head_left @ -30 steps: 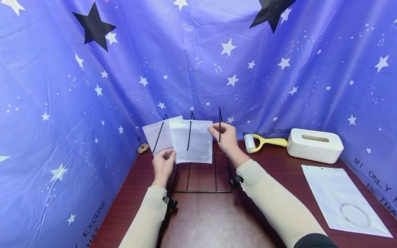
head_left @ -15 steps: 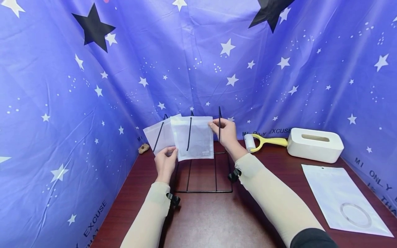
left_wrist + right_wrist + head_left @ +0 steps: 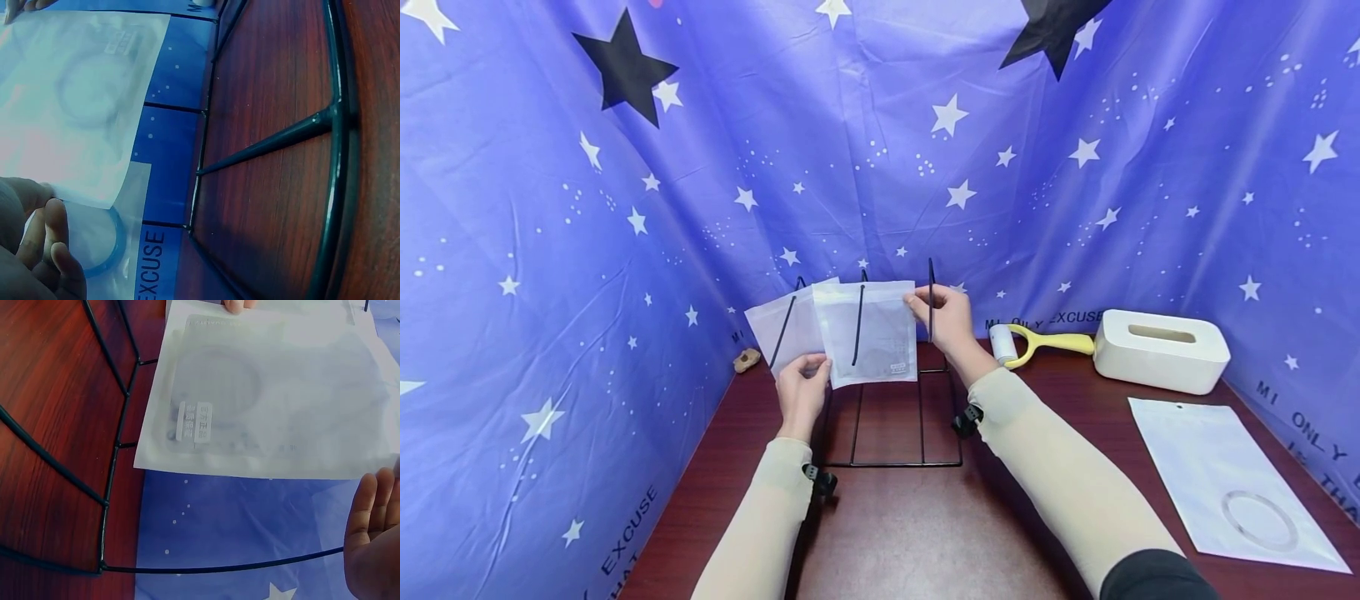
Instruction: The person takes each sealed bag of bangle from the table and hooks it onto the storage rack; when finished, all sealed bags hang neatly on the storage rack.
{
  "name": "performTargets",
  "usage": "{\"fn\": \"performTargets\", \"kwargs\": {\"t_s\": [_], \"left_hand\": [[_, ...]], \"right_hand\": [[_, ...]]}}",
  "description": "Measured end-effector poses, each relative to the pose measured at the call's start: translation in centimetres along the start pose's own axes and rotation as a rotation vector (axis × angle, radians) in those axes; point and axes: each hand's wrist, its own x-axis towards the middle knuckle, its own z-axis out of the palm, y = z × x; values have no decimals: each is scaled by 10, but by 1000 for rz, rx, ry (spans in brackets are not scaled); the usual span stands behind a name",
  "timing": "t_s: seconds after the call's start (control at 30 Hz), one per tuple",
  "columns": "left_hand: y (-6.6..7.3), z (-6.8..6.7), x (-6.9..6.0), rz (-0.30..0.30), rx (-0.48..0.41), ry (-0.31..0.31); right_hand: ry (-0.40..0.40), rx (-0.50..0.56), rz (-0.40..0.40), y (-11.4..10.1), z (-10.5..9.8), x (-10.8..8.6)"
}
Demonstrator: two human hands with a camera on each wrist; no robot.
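Both hands pinch a frosted white zip bag [image 3: 887, 333] at the middle prong of a black wire display rack [image 3: 887, 465]. The prong runs through the bag's top edge. My left hand [image 3: 802, 387] holds its lower left edge, while my right hand [image 3: 947, 321] grips the upper right edge, behind the right prong [image 3: 932, 287]. Through the film a faint round outline and a small printed label show in the right wrist view. Another bag [image 3: 771, 329] hangs tilted on the left prong, partly covered. In the left wrist view a blue ring [image 3: 119, 240] shows inside it.
To the right on the dark red table [image 3: 715, 467] lies a larger white bag [image 3: 1187, 450] with a ring inside. Behind it stand a white tissue box [image 3: 1157, 375] and a yellow-handled lint roller [image 3: 1060, 343]. A small tan object [image 3: 747, 359] sits back left. Starry blue cloth [image 3: 880, 167] surrounds the table.
Over the second the front bag has risen slightly, with both hands moving up with it. Through the last half second it stays almost still.
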Motion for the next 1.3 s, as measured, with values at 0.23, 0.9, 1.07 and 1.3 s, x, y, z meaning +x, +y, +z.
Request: {"fn": "performTargets", "kwargs": {"t_s": [0.23, 0.9, 1.07, 1.3], "left_hand": [[2, -2, 1, -9, -14, -8], [0, -3, 1, 10, 19, 15], [1, -3, 1, 7, 21, 12], [1, -5, -1, -10, 37, 3]], "right_hand": [[-16, -19, -7, 1, -2, 1], [-26, -33, -33, 3, -5, 4], [-28, -31, -18, 2, -7, 4], [-29, -79, -24, 1, -9, 4]]}}
